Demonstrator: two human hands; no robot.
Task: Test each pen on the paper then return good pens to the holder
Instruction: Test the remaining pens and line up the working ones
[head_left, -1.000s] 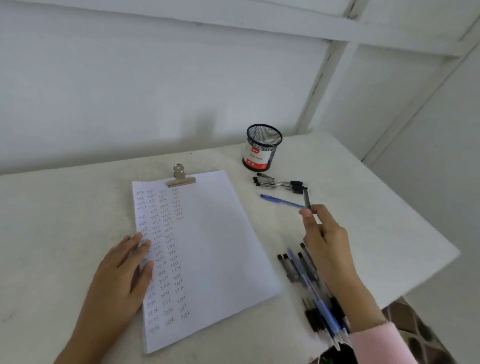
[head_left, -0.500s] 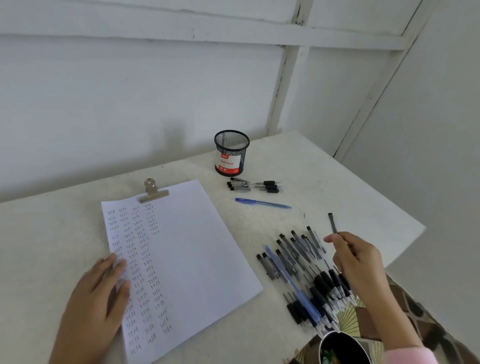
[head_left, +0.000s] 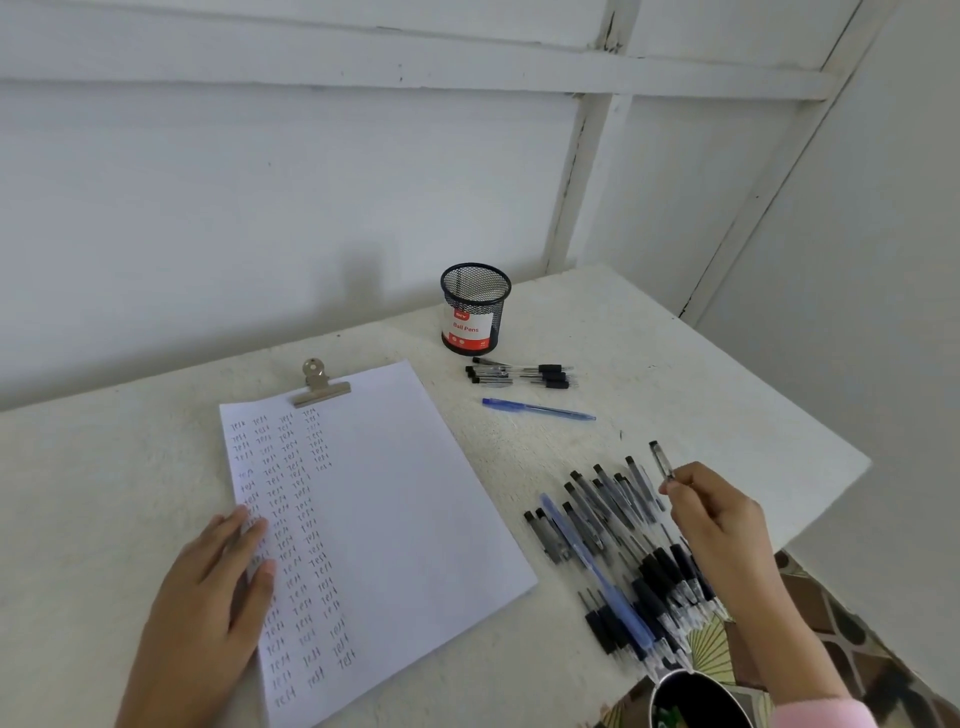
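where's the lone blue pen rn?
Head view, right of the paper: lone blue pen lies between the black pens by the holder and the big pile.

The white bench (head_left: 675, 364) has a rough, pitted, matt top. The white paper sheet (head_left: 415, 493) looks smooth and matt, and its bulldog clip (head_left: 319, 389) is dull brushed metal. The round black holder (head_left: 475, 306) is open wire mesh with a glossy red-and-white label (head_left: 466, 327). The heap of black-tipped pens (head_left: 613, 545) shows shiny clear plastic barrels and matt black grips, as does the clear pen (head_left: 661, 460) in the right hand (head_left: 719, 525). The blue pen (head_left: 537, 409) is translucent plastic, and the pink sleeve (head_left: 821, 714) is soft cloth.
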